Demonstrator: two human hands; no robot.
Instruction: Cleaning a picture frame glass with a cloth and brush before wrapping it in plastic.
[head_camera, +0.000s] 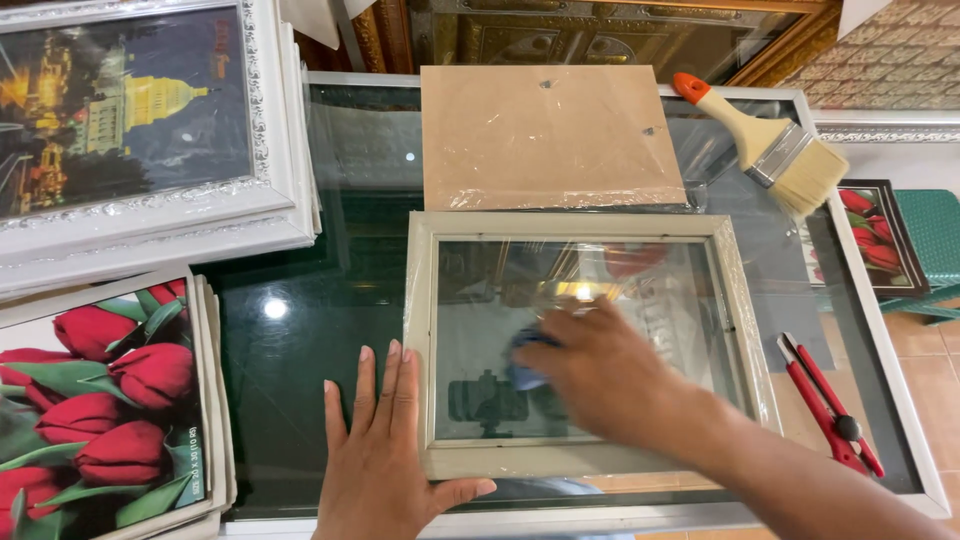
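Note:
A pale wooden picture frame (575, 226) with a glass pane lies flat on a glass-topped table (300, 310). My right hand (610, 375) presses a blue cloth (527, 360) against the frame's glass, near its middle. My left hand (385, 450) lies flat, fingers together, on the frame's lower left corner and the table beside it. A brown backing board (545, 135) wrapped in clear film rests just behind the frame.
A paintbrush (770, 145) lies at the back right. Red pliers (830, 405) sit right of the frame. Stacked white framed pictures (150, 130) and red tulip prints (100, 400) fill the left side. Ornate gold frames (600, 35) lean at the back.

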